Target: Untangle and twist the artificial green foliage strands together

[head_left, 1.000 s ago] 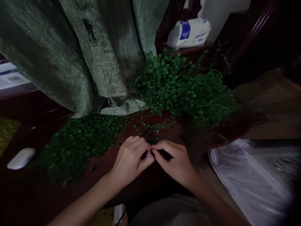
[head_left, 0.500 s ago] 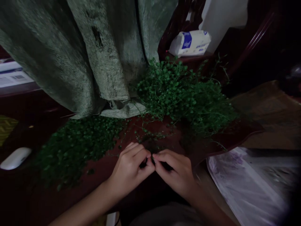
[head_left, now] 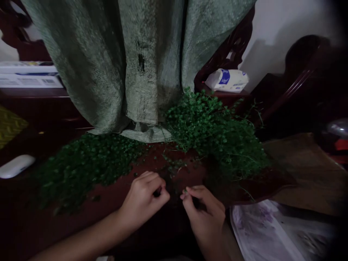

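Note:
My left hand (head_left: 146,195) is closed in a pinch above the front of the dark red table (head_left: 114,190); what its fingertips hold, if anything, is hidden. To its right, my right hand (head_left: 205,206) pinches a tiny green plant piece (head_left: 185,191) between thumb and forefinger. A gap separates the two hands. Beyond my right hand lies a loose heap of leafy green stems (head_left: 217,134). A lower pile of small green leafy bits (head_left: 89,163) spreads on the left. Scattered green scraps (head_left: 174,165) lie between the piles.
A grey-green woven sack (head_left: 141,72) hangs at the back, its hem reaching the table. A tissue pack (head_left: 230,80) rests behind the stem heap. At left are a white rounded object (head_left: 16,166) and flat boxes (head_left: 29,78). A plastic-lined container (head_left: 261,228) stands at lower right.
My hands have drawn apart from a fingertip-to-fingertip pinch, and a green bit now shows in my right fingertips. The head view has shifted, so the background sits lower and further right.

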Motion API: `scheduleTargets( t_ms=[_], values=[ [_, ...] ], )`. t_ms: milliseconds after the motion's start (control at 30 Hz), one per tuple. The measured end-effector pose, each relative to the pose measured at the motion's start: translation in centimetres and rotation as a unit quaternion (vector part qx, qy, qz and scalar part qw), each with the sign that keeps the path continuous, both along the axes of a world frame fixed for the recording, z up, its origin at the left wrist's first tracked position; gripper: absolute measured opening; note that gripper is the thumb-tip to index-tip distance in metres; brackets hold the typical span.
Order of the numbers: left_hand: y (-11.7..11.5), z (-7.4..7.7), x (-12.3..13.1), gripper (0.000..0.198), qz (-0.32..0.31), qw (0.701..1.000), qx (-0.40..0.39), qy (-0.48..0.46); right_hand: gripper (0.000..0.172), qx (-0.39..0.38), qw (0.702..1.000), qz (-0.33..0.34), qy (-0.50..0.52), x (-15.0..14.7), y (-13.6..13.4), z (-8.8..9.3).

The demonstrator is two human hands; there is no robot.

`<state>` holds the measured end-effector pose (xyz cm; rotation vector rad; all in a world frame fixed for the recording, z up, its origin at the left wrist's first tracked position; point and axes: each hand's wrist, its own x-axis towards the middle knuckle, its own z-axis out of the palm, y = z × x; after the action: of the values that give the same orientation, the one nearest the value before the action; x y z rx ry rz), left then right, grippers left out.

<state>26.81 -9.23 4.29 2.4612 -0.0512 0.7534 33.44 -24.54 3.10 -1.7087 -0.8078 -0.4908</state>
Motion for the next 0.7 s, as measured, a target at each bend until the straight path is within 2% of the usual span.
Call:
scheduleTargets(
  t_ms=[133,233,367,467,600,700],
  values=[
    [0.2,0.2,0.1,0.013,-0.037,0.999,-0.024,-0.002,0.025,0.008,0.999,0.032,0.023,0.1,-0.2,-0.4],
    [0.2,0.4,0.1,0.012,-0.048,0.998,-0.035,0.007,0.027,0.006,0.996,0.044,0.080,0.0,-0.4,-0.7],
    [0.2,0.5,0.0,0.013,-0.052,0.997,-0.041,0.029,0.032,0.053,0.993,0.053,0.088,-0.3,-0.6,-0.6],
    [0.3,0.6,-0.1,0.014,-0.055,0.997,-0.034,0.044,0.030,0.103,0.986,0.049,0.119,-0.8,-0.3,0.3],
    [0.3,0.7,-0.2,0.013,-0.056,0.997,-0.021,0.043,0.028,0.186,0.959,0.072,0.203,-1.7,1.0,2.0],
    [0.3,0.8,-0.2,0.013,-0.053,0.998,-0.014,0.043,0.027,0.218,0.949,0.078,0.213,-2.1,2.3,3.4]
  ],
)
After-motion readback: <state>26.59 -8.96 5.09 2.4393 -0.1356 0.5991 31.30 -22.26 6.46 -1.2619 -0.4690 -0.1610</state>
